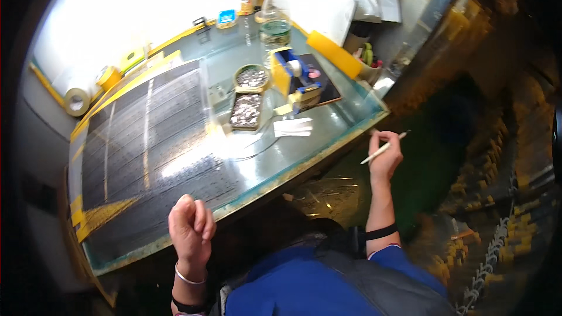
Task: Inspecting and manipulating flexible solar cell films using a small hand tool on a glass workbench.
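My right hand (386, 158) is off the table's right front edge, pinching a slim white pen-like stick (377, 153); its dark tip points up and to the right. At the front edge of the glass-topped table (316, 167), my left hand (190, 225) is curled closed, and its palm side is hidden. Beyond it lies a dark ribbed sheet (175, 123) with pale lines across. A round dish (252, 77) and a rectangular tray (246, 111) hold small shiny pieces. Beside them are white strips (293, 127) and a blue and yellow tape dispenser (293, 76).
A clear bottle (275, 20) with a green label stands at the back. A long yellow block (333, 54) lies near the right back edge. Tape rolls (77, 102) sit at the far left. Racks with yellow tags (518, 237) are on the right, off the table.
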Demonstrator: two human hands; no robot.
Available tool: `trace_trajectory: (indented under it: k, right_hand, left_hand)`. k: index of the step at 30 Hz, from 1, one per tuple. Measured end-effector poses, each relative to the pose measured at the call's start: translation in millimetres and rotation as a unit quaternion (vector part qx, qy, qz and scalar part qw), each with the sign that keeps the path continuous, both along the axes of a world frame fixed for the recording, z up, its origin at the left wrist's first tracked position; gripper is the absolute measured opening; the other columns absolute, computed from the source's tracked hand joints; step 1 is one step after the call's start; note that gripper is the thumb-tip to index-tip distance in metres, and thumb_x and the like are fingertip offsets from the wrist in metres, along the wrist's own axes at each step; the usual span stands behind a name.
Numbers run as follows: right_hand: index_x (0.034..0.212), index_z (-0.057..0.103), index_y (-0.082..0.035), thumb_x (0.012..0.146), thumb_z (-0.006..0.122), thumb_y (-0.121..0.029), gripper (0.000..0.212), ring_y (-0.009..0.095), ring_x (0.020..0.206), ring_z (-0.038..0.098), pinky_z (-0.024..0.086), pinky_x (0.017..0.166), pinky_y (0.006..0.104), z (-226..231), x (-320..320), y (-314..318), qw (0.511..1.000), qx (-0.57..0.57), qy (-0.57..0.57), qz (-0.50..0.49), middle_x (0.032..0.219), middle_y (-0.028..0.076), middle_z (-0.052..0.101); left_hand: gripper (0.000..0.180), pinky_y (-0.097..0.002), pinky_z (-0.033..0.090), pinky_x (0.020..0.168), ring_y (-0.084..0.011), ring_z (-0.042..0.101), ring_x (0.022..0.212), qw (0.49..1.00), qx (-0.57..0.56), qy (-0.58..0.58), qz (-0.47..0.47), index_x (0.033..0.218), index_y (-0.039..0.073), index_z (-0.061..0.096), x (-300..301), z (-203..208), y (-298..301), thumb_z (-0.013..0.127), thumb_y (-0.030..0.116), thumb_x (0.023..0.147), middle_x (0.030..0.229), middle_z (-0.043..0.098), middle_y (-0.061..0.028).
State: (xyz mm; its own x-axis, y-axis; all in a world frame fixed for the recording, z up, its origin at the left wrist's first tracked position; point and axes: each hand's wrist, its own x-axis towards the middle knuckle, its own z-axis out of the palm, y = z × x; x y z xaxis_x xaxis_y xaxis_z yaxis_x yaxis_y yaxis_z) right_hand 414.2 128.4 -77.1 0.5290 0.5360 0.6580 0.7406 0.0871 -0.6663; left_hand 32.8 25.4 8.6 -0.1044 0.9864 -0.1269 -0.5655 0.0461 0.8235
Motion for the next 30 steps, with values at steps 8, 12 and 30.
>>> trace_trajectory:
  k: [8, 12, 30]
  right_hand:
    - [0.094, 0.060, 0.001, 0.086, 0.064, -0.003, 0.010, 0.018, 0.080, 0.063, 0.051, 0.075, 0.0279, 39, -31, -18, 0.993, 0.095, -0.024, 0.059, 0.087, 0.011, 0.065]
    - [0.092, 0.060, -0.002, 0.080, 0.066, 0.003, 0.014, 0.020, 0.079, 0.064, 0.052, 0.075, 0.0306, 56, -104, -9, 0.924, 0.178, 0.018, 0.338, 0.087, 0.013, 0.065]
    - [0.086, 0.064, -0.002, 0.076, 0.070, -0.001, 0.011, 0.020, 0.069, 0.068, 0.052, 0.064, 0.0286, 54, -164, 13, 0.838, -0.048, 0.081, 0.538, 0.076, 0.012, 0.068]
  left_hand:
    - [0.025, -0.0226, 0.052, 0.051, -0.0117, 0.062, 0.056, 0.945, 0.007, 0.326, -0.036, 0.091, -0.006, 0.066, -26, 54, 5, 0.060, 0.019, 0.092, 0.072, 0.066, -0.0093]
    - [0.018, -0.0237, 0.055, 0.058, -0.0132, 0.066, 0.063, 0.879, 0.057, 0.470, -0.053, 0.091, -0.006, 0.070, -25, 75, 45, 0.069, 0.011, 0.085, 0.074, 0.068, -0.0110]
    - [0.018, -0.0351, 0.053, 0.069, -0.0356, 0.066, 0.074, 0.724, 0.211, 0.654, -0.057, 0.092, 0.002, 0.071, 33, 30, 186, 0.060, 0.009, 0.079, 0.080, 0.063, -0.0234]
